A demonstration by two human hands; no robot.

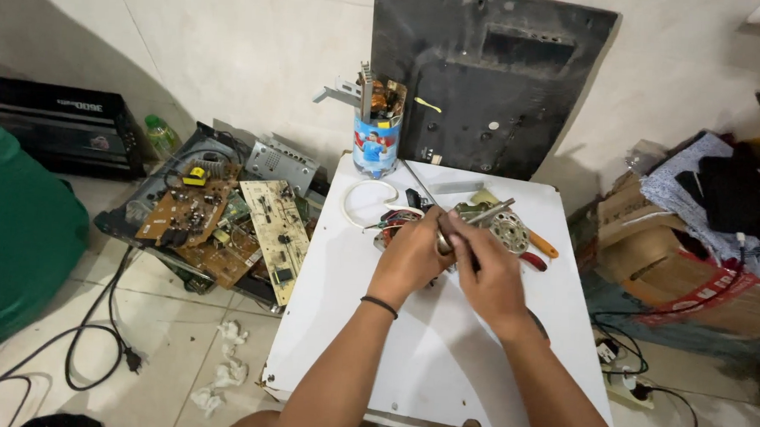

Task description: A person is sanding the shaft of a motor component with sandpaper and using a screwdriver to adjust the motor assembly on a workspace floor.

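A white bench (442,361) stands on a pale tiled floor (170,332). Behind the bench rises a cream tiled wall (233,53), and a dark panel (488,82) leans against it.

Beyond the left grip (409,262): blue-and-white labelled tin (375,145), upright. Far right of the right grip (490,282): brown cardboard boxes (652,251), red printed band.

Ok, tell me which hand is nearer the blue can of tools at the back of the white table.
Left. The left hand lies just below the blue can, at the small motor; the right hand is further right and closer to the person.
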